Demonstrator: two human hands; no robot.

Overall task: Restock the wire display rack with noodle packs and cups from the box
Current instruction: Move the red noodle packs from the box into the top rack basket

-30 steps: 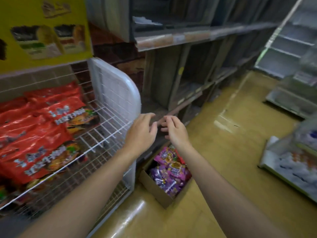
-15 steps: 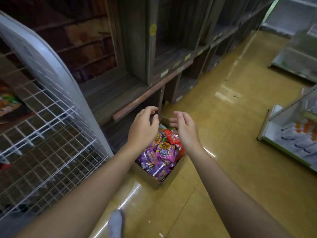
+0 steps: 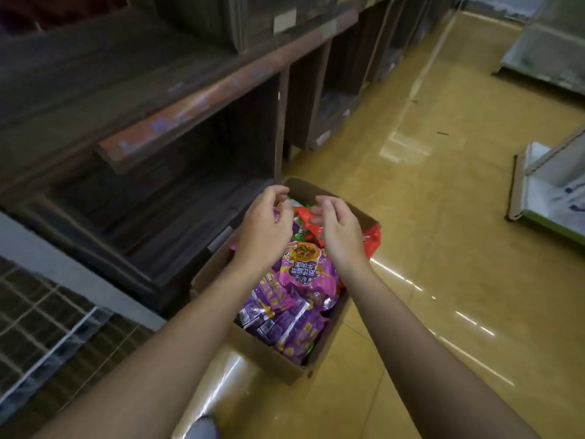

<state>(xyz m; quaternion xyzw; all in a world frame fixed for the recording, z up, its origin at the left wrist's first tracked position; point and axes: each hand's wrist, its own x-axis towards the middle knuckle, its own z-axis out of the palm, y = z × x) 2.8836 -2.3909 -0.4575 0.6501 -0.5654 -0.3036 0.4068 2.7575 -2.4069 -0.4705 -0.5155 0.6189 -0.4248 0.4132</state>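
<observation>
Reaching forward from the bottom of the view, two bare arms stretch over an open cardboard box [image 3: 266,359] that sits on a glossy yellow floor [image 3: 443,248]. The box stands just beside dark wooden shelving [image 3: 190,99] and is heaped with purple noodle packs [image 3: 304,280], with red packs [image 3: 372,242] at its far end. The left hand [image 3: 266,232] and right hand [image 3: 342,236] hover side by side above the far half of the box, palms facing each other. The fingers [image 3: 278,193] of both hands are loosely curled and a little spread, pinching nothing. A corner of the white wire rack [image 3: 47,337] shows at the lower left, apart from the box. The tip of a grey shoe [image 3: 202,427] shows at the bottom edge.
</observation>
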